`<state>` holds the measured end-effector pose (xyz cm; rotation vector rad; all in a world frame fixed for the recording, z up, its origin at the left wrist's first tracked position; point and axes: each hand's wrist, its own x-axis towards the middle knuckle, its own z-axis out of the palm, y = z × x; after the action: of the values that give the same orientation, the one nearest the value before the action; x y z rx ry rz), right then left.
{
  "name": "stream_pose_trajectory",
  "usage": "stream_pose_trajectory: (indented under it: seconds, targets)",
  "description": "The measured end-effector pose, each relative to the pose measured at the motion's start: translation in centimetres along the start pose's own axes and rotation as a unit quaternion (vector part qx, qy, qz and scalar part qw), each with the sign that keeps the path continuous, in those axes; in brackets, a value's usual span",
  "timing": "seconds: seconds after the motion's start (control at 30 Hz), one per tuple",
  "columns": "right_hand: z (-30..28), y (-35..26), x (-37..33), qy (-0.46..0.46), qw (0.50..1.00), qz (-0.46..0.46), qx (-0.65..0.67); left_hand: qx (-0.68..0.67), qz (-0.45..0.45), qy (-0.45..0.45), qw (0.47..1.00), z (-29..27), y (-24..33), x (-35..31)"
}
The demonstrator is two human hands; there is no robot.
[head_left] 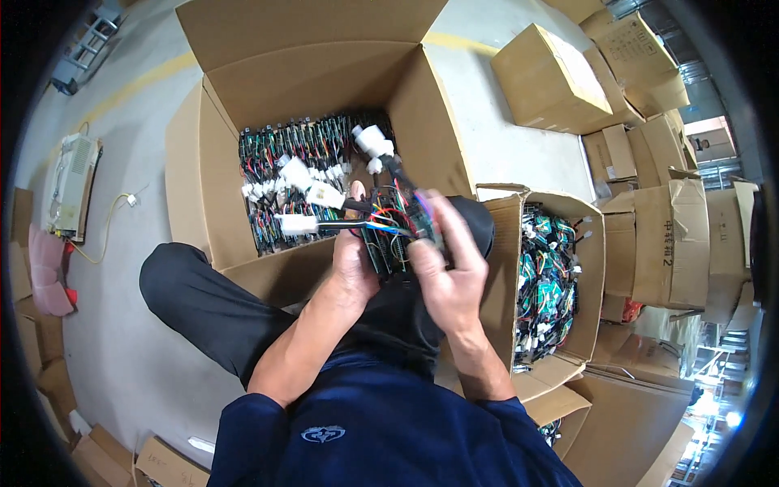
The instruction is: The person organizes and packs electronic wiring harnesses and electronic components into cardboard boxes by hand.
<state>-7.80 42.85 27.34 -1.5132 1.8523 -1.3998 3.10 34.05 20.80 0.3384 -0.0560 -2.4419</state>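
Above my lap I hold several small dark circuit boards (380, 253) with coloured wires. My left hand (353, 258) is closed round their left side, its thumb up along the boards. My right hand (448, 272) pinches another circuit board (423, 221) at the right of the bunch, between thumb and fingers; it is a little blurred. Black-sleeved leads end in white plug connectors (324, 195) that stick out left and upward over the open carton (324, 73). Inside that carton, rows of similar wired boards (296, 146) stand packed on edge.
A second open carton (588, 276) at my right holds a loose heap of green boards (552, 284) with wires. More cardboard boxes (552, 81) stand at the right. On the left floor lie a metal-cased device (75, 183) with a yellow cable and a pink bundle (50, 276).
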Motion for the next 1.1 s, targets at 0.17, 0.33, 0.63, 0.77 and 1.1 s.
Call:
stream_pose_trajectory:
  seconds: [0.17,0.33,0.63,0.77,1.1]
  targets:
    - [0.6,-0.5,0.7,0.064,0.990,0.097,0.084,-0.014,0.038,0.043,0.998,-0.5,-0.6,-0.1]
    - [1.6,0.2,1.0,-0.005,0.988,0.082,0.132,-0.012,0.055,-0.021,0.998,0.5,-0.9,0.3]
    - [-0.4,-2.9,-1.9,0.025,0.990,-0.065,0.125,0.027,-0.130,0.006,0.991,3.5,-0.7,-1.7]
    - [-2.2,-0.6,-3.8,0.028,0.997,-0.015,-0.067,0.022,-0.202,-0.116,0.972,1.3,-4.1,0.4]
    - [-23.9,16.5,-11.7,0.204,0.824,0.238,-0.472,-0.002,-0.189,-0.159,0.969,1.0,-5.7,1.5]
